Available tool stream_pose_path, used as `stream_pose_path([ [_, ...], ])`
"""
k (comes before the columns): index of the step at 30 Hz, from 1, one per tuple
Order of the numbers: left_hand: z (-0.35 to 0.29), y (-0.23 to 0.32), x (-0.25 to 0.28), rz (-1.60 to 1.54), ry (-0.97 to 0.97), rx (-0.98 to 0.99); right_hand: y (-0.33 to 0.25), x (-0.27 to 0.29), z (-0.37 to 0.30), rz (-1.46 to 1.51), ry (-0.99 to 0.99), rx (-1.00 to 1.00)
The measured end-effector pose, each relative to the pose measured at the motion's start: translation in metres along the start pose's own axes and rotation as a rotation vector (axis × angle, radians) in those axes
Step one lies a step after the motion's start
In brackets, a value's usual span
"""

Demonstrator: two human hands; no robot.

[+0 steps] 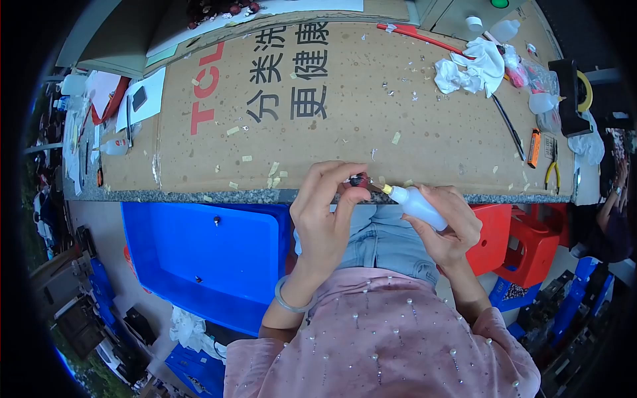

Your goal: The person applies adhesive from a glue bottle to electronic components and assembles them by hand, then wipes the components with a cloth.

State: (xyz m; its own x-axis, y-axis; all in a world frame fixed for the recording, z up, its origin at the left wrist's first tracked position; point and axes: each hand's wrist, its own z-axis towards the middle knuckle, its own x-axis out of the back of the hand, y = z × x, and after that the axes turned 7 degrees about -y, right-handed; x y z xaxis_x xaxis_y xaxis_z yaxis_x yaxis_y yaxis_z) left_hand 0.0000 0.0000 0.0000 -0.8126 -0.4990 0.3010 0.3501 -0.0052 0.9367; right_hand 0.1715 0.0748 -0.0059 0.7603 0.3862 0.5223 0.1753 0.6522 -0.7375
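Note:
My left hand (320, 215) is closed, pinching a small dark red, rounded piece (359, 180) between thumb and fingers at the table's front edge. What kind of piece it is I cannot make out. Wrapped in my right hand (452, 225) is a white squeeze bottle (423, 207), tilted so its yellow-based nozzle (387, 189) points left at the piece. The thin tip comes up close to the piece; whether they touch is unclear. Both hands are just over the front edge of the cardboard-covered table (371, 139).
Left of my lap stands a blue tray (199, 259) with small dark bits in it. Crumpled white cloth (481, 66), an orange cutter (534, 147), yellow-handled pliers (552, 174) and a tape dispenser (570, 99) lie at the right. Red stools (527, 255) stand below the table.

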Motion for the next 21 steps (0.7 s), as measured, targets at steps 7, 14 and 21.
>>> stream_pose_path([
  [7,0.000,0.001,0.001,0.017,0.005,-0.012,0.000,0.001,0.000,0.000,-0.003,0.005],
  [14,0.004,0.005,0.002,0.040,0.089,-0.016,-0.003,0.002,-0.012,0.283,0.126,-0.368],
  [21,0.000,0.000,0.006,0.016,0.112,-0.184,0.027,0.013,0.014,0.459,0.228,-0.448],
])
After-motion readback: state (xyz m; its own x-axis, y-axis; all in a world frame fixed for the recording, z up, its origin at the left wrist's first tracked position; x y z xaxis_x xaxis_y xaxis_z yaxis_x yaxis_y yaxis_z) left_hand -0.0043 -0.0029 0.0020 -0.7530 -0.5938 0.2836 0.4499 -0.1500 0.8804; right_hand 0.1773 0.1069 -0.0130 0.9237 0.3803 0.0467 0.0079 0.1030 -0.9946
